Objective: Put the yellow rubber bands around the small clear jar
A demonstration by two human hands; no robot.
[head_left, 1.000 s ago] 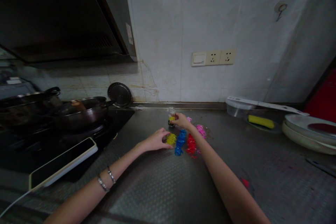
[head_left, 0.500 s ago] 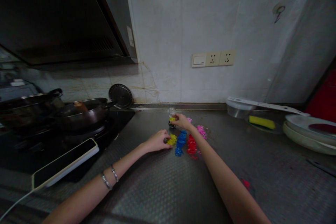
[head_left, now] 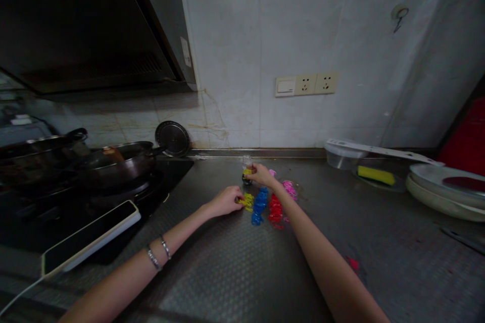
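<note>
My right hand is wrapped round a small clear jar, which stands upright on the counter with some yellow pieces inside. Closed in a pinch, my left hand grips a few yellow rubber bands at the left side of the yellow rubber band pile. To the right of that pile lie blue rubber bands, then red ones. Some pink rubber bands are partly behind my right forearm.
On the left, a phone-like device with a cable lies by the stove, where a pan sits. At right are a plastic tub, a yellow sponge, stacked plates and a red scrap.
My left fingers have closed from a wider curl into a pinch on yellow rubber bands. My right hand stays on the jar. The view has shifted slightly.
</note>
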